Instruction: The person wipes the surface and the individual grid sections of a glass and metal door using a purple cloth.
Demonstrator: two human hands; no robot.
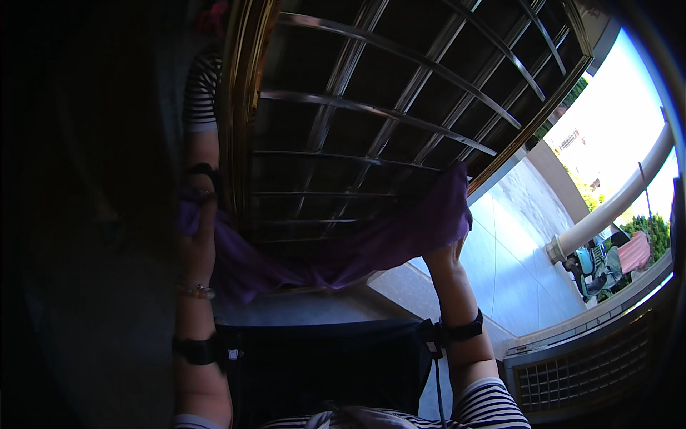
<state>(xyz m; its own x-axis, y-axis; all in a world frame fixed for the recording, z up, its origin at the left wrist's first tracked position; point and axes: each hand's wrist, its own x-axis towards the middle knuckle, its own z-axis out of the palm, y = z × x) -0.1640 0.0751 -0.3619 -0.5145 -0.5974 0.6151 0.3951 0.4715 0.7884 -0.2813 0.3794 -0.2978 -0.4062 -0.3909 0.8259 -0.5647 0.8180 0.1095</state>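
A purple cloth (321,265) spans the lower part of a dark door panel (343,128), which has a shiny metal lattice and a brass-coloured frame. My left hand (199,244) holds the cloth's left end beside the frame's left edge; its fingers are partly hidden. My right hand (450,251) grips the other end near the frame's right edge, with its fingers mostly covered by the cloth. Between the hands the cloth sags in folds. A striped sleeve and forearm that look like a reflection of my left arm appear above my left hand.
A grey tiled floor (509,268) lies to the right, beyond a stone threshold. Outside stand a round pale column (611,212) and a scooter (592,265) with a pink cloth by it. Another latticed panel (584,370) is at the lower right. The far left is very dark.
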